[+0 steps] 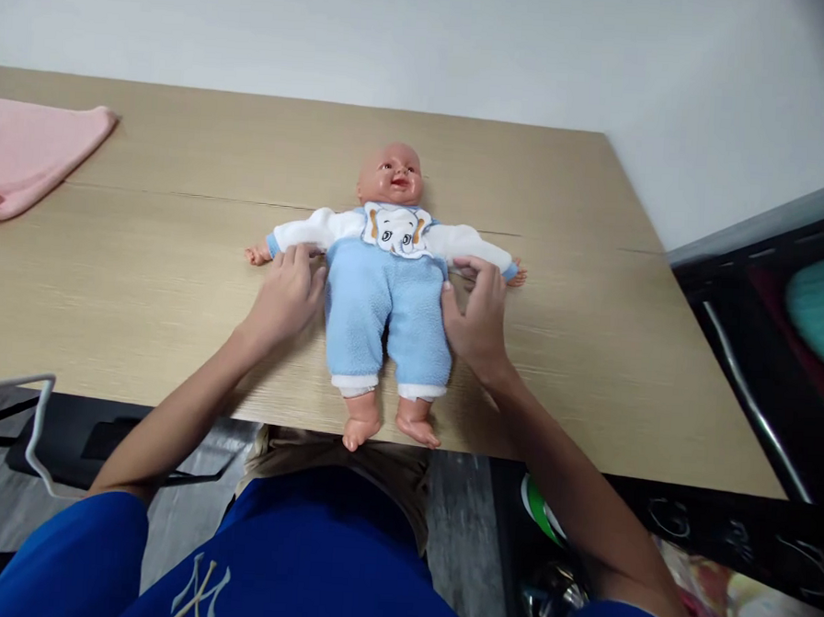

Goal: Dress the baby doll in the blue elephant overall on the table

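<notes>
A baby doll point(392, 294) lies on its back on the wooden table point(178, 287), head toward the wall and feet at the near edge. It wears light-blue trousers and a white-sleeved top with an elephant face on the chest; both its arms stretch sideways. My left hand point(288, 293) is at the doll's sleeve on the left, fingers curled against the cloth and thumb near its waist. On the other side, my right hand point(479, 317) has its bent fingers on the sleeve and its thumb against the trousers. The undersides of my fingers are hidden.
Pink cloth point(37, 155) lies at the table's left end. A white wall point(329, 37) runs behind the table. On the right stands a dark rack point(754, 363) with a teal item point(823, 302). Below the near edge are a black seat point(66, 438) and a white cable point(39, 427).
</notes>
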Motion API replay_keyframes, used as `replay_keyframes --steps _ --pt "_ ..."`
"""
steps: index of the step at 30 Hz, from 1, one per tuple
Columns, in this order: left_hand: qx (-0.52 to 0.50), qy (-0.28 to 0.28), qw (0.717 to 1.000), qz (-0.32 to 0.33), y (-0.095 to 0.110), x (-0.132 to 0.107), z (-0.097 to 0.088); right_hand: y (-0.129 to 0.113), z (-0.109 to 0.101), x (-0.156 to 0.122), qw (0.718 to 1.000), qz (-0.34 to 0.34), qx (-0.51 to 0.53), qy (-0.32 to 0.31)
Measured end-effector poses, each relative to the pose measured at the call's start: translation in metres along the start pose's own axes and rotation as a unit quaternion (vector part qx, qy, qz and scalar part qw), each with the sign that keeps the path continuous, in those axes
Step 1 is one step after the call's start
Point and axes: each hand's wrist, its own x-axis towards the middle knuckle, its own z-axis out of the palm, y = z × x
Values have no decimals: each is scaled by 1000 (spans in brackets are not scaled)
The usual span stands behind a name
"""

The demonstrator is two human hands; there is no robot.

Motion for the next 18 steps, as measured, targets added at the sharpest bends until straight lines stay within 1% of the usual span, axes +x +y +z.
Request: replay_keyframes --steps 1,2,4,5,7,9,10,12,15,18 --pt "-7 8 1000 -1 10 -15 -7 -19 -11 -11 999 -39 -17 -24" --pt "-21 12 1000 -8 21 -32 -14 -39 -23 -22 995 -74 -27 -65" --pt "-58 6 998 -22 44 -72 -22 -75 -45 -47 977 -132 -51 -162" --pt "-78 5 997 -21 54 -92 -24 -89 -54 -59 966 -155 -64 -198" --pt "-113 -24 993 -12 69 -129 -23 -109 -66 -82 944 -183 -83 -261" --pt "-134 -59 989 -5 77 -157 -19 -118 -69 -100 929 -198 -96 -298" --pt "-141 -73 987 -2 78 -166 -16 -119 -67 -107 925 -203 -101 -305" --pt "-147 -85 985 4 76 -177 -12 -120 -62 -116 923 -210 -110 -302" --pt "-143 -79 986 22 68 -182 -12 -121 -50 -124 929 -219 -100 -280" --pt "-131 -77 988 32 59 -183 -18 -128 -38 -131 947 -197 -66 -243"
